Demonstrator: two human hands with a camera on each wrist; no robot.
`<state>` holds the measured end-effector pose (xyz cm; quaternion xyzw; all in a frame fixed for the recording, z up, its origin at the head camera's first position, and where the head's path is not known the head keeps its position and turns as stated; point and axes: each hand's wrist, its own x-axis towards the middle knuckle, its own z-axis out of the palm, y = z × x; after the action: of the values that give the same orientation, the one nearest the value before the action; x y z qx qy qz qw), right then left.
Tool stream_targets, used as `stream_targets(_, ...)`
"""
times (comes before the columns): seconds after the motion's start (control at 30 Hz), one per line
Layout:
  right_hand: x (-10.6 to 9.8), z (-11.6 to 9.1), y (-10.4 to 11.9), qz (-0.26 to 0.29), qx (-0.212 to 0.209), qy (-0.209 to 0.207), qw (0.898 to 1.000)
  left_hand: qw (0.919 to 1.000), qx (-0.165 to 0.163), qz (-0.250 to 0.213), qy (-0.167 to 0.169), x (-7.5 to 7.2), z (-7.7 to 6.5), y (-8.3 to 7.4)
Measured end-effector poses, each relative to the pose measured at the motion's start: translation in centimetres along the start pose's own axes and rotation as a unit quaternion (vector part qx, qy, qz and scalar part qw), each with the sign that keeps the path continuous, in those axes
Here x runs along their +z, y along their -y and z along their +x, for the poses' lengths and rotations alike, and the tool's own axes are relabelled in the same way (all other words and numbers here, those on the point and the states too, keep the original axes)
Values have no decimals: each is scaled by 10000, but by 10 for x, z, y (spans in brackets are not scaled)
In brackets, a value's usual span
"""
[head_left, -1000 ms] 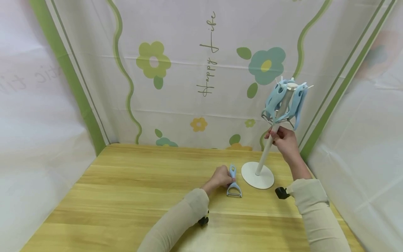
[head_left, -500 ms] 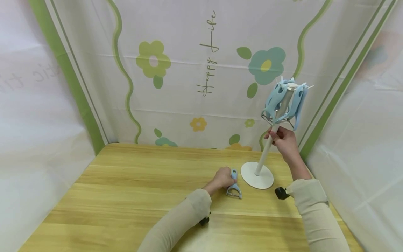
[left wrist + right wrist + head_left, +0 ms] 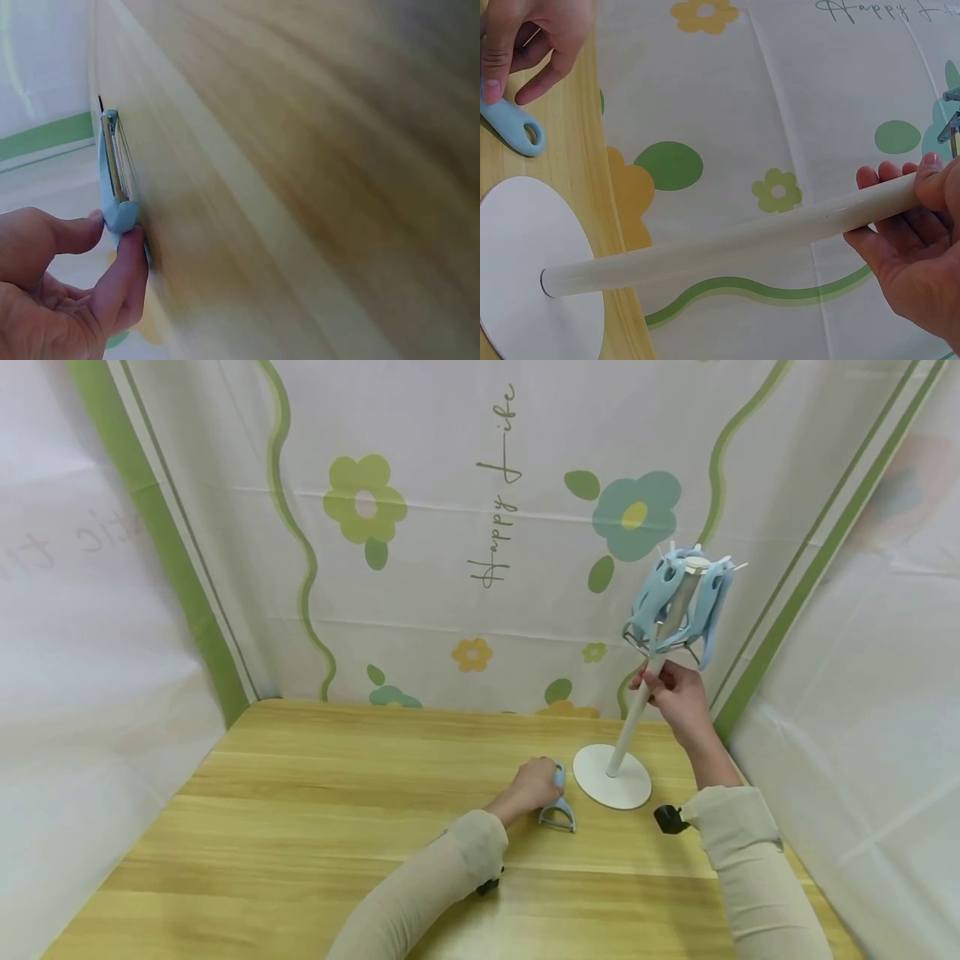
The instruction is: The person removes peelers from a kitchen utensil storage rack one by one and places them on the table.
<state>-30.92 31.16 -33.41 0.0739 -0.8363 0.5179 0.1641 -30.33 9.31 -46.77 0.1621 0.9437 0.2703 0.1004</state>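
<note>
My left hand [image 3: 536, 782] is low over the wooden table, with thumb and fingers pinching a light blue Y-shaped peeler [image 3: 118, 214]. Its metal blade [image 3: 557, 827] points toward the table's near side, and the holed handle end [image 3: 526, 139] shows beyond my fingers. Further right, my right hand [image 3: 681, 695] grips the white pole [image 3: 727, 247] of an upright stand, just under its top. Around that top hang several similar blue peelers [image 3: 652, 597] from small white hooks. The stand's round white base [image 3: 597, 782] rests on the table to the right of the pinched peeler.
A white curtain [image 3: 427, 577] with printed flowers rises behind the table [image 3: 322, 827]. More curtain hangs along the left and right sides. Small black wrist cameras [image 3: 670, 819] stick out at both sleeves.
My left hand has shifted slightly right along the peeler's handle, which has slid a little toward the table's near side. The right hand and the stand stay in place.
</note>
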Motion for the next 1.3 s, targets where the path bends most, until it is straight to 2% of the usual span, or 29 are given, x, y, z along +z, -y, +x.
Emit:
stream_targets(0.33,-1,-2,1,-82,52,9,10000,9998,161,-53,-71,-4,-3,3)
stream_targets(0.6,-2,-1,1,-163,52,14,9999,9991,72,-316,-277,-15,-4,1)
stream_targets(0.8,-2,-1,0,-157,36,-7,9999,9945,545,-606,-659,-31,-3,-4)
stream_targets(0.9,-2,-1,0,-129,50,-5,9999,9880,976,-890,-805,-42,-2,-10)
stream_targets(1.1,-3,-1,2,-60,38,-73,9999,9633,1915,-1581,-1013,-72,4,-29)
stream_targets(1.3,1,1,-2,-72,61,-94,9999,9423,2296,-2064,-1291,-104,3,-54)
